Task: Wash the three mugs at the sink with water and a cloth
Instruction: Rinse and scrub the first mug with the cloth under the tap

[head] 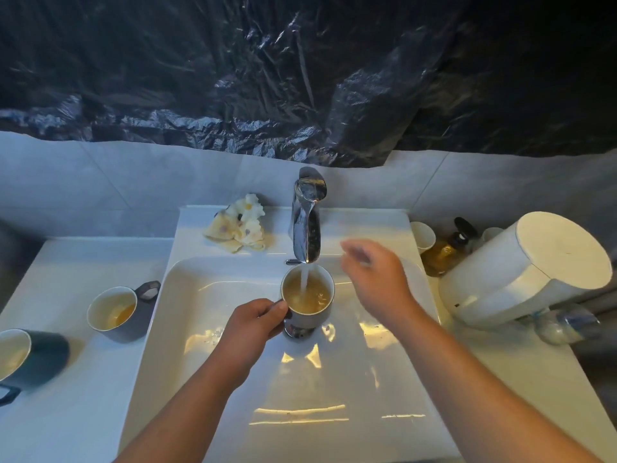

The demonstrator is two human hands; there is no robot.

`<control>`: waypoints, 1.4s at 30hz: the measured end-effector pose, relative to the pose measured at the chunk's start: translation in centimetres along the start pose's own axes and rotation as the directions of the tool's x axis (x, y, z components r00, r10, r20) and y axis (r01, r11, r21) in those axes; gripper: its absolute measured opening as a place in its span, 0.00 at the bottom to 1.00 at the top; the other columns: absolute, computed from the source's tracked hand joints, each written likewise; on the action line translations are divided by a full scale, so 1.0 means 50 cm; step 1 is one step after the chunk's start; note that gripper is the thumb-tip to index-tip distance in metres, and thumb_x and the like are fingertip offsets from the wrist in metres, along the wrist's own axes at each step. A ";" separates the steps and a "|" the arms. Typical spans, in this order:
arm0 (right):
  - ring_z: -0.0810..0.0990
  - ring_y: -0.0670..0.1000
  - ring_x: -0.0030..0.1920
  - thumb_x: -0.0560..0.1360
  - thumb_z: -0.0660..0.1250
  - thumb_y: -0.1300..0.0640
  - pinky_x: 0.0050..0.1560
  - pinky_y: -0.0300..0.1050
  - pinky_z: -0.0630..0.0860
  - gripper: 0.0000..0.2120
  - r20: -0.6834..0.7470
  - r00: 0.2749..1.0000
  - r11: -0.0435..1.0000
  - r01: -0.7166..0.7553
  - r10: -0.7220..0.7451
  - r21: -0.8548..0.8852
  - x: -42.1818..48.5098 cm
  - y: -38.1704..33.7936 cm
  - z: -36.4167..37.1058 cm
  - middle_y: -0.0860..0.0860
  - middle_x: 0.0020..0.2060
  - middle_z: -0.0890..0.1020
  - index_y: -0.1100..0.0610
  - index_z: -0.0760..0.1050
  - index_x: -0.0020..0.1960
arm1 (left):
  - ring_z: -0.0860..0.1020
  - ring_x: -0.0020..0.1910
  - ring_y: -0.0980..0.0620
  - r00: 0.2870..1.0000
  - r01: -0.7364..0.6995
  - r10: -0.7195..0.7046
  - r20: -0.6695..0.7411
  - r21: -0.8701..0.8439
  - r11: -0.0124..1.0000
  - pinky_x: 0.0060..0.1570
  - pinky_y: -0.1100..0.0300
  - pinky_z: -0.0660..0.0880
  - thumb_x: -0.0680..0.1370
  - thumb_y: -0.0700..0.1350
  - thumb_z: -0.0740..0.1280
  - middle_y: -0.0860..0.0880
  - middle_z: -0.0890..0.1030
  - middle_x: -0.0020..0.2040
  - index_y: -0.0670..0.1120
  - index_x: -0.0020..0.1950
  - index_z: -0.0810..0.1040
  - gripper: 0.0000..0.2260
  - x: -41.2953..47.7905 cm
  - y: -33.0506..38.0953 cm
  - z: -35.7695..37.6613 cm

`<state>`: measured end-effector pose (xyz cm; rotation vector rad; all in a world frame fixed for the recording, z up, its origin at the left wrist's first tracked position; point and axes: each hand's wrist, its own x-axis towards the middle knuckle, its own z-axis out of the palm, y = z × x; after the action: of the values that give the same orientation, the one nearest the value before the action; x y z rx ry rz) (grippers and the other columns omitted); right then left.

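Left grip [253,320] pinching handle of glazed round mug [312,320], under chrome tap [305,225]; right grip [377,279] loose, empty

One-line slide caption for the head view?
Left hand holds a mug under the running faucet; right hand hovers beside it; cloth lies on the ledge.

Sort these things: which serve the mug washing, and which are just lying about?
For the job: tap, mug under the tap, grey mug, dark mug, cloth, sink.
Lying about: paper cup, amber bottle, white jug, plastic bottle.
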<state>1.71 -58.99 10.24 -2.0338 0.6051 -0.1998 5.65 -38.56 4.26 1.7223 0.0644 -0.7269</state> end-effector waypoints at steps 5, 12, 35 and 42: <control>0.69 0.47 0.69 0.83 0.57 0.52 0.70 0.48 0.68 0.18 0.248 0.938 0.948 -0.283 0.242 0.146 -0.041 0.079 0.039 0.43 0.69 0.72 0.46 0.70 0.73 | 0.84 0.51 0.45 0.999 0.036 -0.034 0.031 -0.053 0.998 0.61 0.52 0.79 0.83 0.45 0.64 0.48 0.86 0.41 0.41 0.45 0.84 0.13 0.000 -0.005 0.005; 0.76 0.45 0.60 0.84 0.55 0.53 0.61 0.48 0.78 0.15 0.326 0.918 0.901 -0.325 0.227 0.287 -0.043 0.054 0.055 0.41 0.58 0.79 0.43 0.76 0.64 | 0.84 0.52 0.45 0.998 0.052 -0.050 0.036 -0.041 0.998 0.63 0.50 0.78 0.83 0.46 0.62 0.44 0.86 0.48 0.42 0.47 0.83 0.13 -0.003 0.003 0.010; 0.74 0.51 0.65 0.83 0.56 0.48 0.64 0.49 0.74 0.16 0.191 0.948 0.952 -0.279 0.253 0.123 -0.041 0.057 0.064 0.45 0.64 0.76 0.45 0.71 0.69 | 0.85 0.53 0.45 0.976 0.184 -0.159 0.147 -0.183 0.966 0.60 0.49 0.80 0.85 0.45 0.57 0.40 0.83 0.55 0.39 0.59 0.76 0.13 -0.015 0.018 0.040; 0.80 0.55 0.57 0.83 0.55 0.58 0.55 0.50 0.81 0.14 0.263 0.877 0.755 -0.480 0.402 0.447 -0.037 0.061 0.094 0.53 0.57 0.82 0.48 0.78 0.58 | 0.76 0.35 0.56 0.993 -0.042 0.055 -0.108 0.122 0.992 0.41 0.58 0.75 0.79 0.46 0.67 0.47 0.76 0.34 0.42 0.37 0.77 0.13 -0.027 0.044 0.037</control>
<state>0.87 -55.70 5.43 -1.3381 0.8256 0.0806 4.68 -40.42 6.62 1.8722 0.0563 -0.6095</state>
